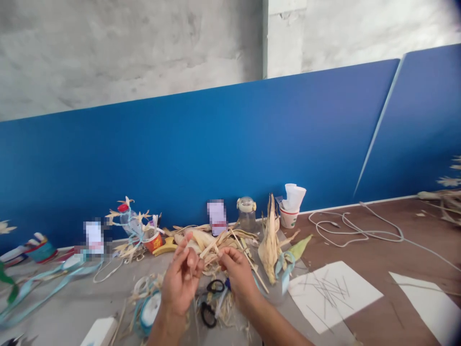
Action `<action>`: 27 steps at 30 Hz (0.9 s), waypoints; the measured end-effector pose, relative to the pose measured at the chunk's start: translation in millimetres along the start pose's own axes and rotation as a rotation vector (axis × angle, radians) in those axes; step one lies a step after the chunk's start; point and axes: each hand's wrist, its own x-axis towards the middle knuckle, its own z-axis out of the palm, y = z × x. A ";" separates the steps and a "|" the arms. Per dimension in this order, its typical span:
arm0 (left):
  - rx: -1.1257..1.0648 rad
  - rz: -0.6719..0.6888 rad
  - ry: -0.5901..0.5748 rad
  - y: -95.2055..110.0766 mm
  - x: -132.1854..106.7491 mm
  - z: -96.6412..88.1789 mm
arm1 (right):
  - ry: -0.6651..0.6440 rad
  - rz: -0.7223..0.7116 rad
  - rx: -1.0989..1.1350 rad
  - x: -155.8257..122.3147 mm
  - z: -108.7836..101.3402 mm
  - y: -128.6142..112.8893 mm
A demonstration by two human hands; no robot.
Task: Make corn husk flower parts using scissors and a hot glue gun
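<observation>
My left hand is raised over the table with its fingers curled together; whatever they hold is too small and blurred to name. Beside it, my right hand pinches the end of a pale strip of dried corn husk between thumb and forefinger. Behind both hands spreads a heap of dried corn husks, which partly blends with the strip. Below and between the hands lie scissors with black handles, among husk scraps. A blue tape or ribbon roll is near my left wrist.
Behind stand a lidded jar, a paper cup with white rolls, a red cup and a bottle with husk flowers. A husk bundle, white paper with thin sticks and a cable lie right.
</observation>
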 end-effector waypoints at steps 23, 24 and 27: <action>0.156 -0.191 0.117 -65.4 -13.6 -16.8 | 0.019 0.037 0.052 7.7 -4.0 43.5; 0.150 -0.188 0.126 -67.4 -14.1 -16.4 | 0.025 0.033 0.047 8.0 -4.8 45.9; 0.134 -0.183 0.160 -71.8 -15.5 -16.9 | 0.016 0.051 0.042 7.2 -5.4 50.7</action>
